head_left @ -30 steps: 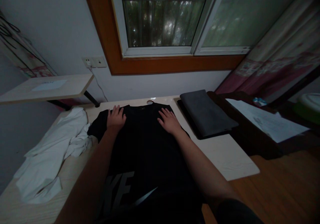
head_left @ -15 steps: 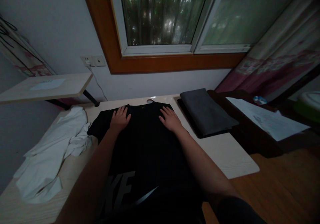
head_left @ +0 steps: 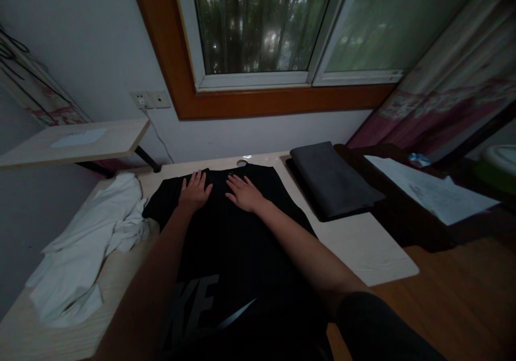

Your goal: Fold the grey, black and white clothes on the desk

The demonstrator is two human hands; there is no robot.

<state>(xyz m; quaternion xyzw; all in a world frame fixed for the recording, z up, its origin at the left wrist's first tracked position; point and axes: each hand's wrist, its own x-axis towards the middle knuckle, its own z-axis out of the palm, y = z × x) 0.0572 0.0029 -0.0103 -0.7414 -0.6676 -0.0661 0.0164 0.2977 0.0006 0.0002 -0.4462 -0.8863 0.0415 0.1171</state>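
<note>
A black T-shirt (head_left: 242, 248) with grey lettering and a swoosh lies spread on the pale wooden table (head_left: 358, 245), its collar toward the wall. My left hand (head_left: 194, 190) rests flat on the shirt near its left shoulder, fingers spread. Just below the collar, my right hand (head_left: 244, 193) also lies on the fabric with its fingers stretched out. Neither hand grips the cloth. My forearms cover parts of the shirt's sides, and its lower end runs out of view toward me.
Crumpled white clothing (head_left: 88, 248) lies on the table's left side, below a raised wooden shelf (head_left: 100, 135). A dark grey folded item (head_left: 332, 181) sits at the right. Beyond it, a paper sheet (head_left: 431, 191) lies on a dark surface. A window (head_left: 266, 27) is ahead.
My right hand has moved left across the shirt, from its right shoulder to just below the collar. My left hand has stayed in nearly the same place.
</note>
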